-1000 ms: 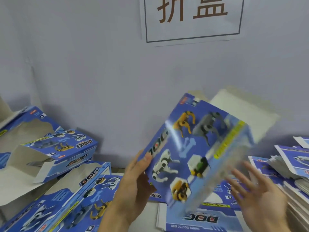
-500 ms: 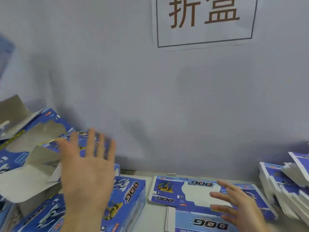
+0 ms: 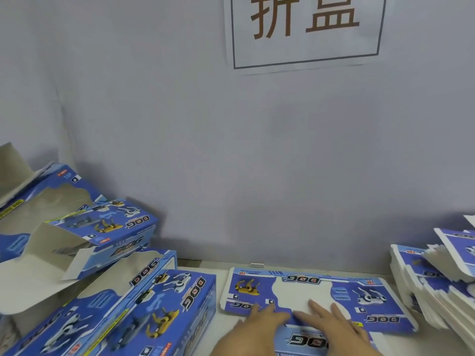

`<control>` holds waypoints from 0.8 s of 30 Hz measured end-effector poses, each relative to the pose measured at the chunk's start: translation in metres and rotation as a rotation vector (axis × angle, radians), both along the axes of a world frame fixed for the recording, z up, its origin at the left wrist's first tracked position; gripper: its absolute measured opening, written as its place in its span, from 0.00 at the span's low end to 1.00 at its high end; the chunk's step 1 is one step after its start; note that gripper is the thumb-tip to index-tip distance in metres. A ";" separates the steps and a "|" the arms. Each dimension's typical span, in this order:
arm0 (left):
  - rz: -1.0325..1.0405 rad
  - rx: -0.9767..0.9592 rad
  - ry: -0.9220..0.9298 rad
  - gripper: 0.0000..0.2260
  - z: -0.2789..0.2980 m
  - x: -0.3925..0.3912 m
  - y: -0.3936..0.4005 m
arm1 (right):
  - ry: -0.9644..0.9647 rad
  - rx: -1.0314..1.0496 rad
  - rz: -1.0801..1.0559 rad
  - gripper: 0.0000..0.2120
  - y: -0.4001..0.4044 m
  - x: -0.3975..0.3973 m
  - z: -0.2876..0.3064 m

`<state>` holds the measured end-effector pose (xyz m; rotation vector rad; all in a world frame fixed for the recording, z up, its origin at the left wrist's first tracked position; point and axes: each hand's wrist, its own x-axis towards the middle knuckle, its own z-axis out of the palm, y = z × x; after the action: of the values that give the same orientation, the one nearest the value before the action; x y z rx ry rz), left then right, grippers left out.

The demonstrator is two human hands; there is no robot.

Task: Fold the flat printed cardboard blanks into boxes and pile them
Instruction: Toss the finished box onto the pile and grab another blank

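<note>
- Both hands, left point(image 3: 253, 330) and right point(image 3: 334, 327), lie flat with fingers straight on a blank point(image 3: 316, 299) at lower centre.
- Blank: thin glossy cardboard, blue print (white cut-out middle).
- Folded boxes point(image 3: 154, 312) piled lower left; blank stack point(image 3: 434, 283) far right.

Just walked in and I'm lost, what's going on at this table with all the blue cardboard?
A person is making up printed toy-dog boxes. Both hands, the left hand and the right hand, lie flat with straight fingers on the flat blanks in the middle of the table, apparently about to pick up the next one. The folded boxes are piled on the left, some with flaps open. A stack of unfolded blanks waits on the right. A paper sign hangs on the wall above.
</note>
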<state>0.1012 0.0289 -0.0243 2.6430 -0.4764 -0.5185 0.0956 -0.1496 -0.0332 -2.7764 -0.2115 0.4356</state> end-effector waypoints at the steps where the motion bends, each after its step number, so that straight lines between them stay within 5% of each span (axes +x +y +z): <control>1: -0.001 0.043 0.014 0.28 -0.003 0.001 -0.001 | -0.003 0.003 0.001 0.35 -0.002 0.001 -0.001; 7: 0.121 -0.052 -0.021 0.21 0.003 0.004 -0.001 | 0.088 -0.029 0.085 0.35 -0.009 0.011 -0.001; 10: 0.118 -0.219 -0.069 0.16 0.009 -0.004 0.003 | 0.032 0.086 0.066 0.23 -0.011 0.005 0.008; 13: 0.213 -0.517 -0.301 0.14 0.013 -0.007 0.008 | -0.262 0.431 -0.007 0.07 -0.013 -0.004 0.021; 19: 0.516 -0.901 -0.856 0.11 0.021 -0.005 0.005 | -0.874 0.498 -0.059 0.14 -0.014 -0.008 0.037; 24: 0.589 -1.037 -0.773 0.10 0.027 -0.005 0.007 | -1.203 0.731 -0.193 0.09 -0.021 -0.019 0.064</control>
<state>0.0966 0.0354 0.0023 1.7045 -0.0781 0.7695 0.0765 -0.1706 0.0310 -1.9392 -0.2761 -1.1539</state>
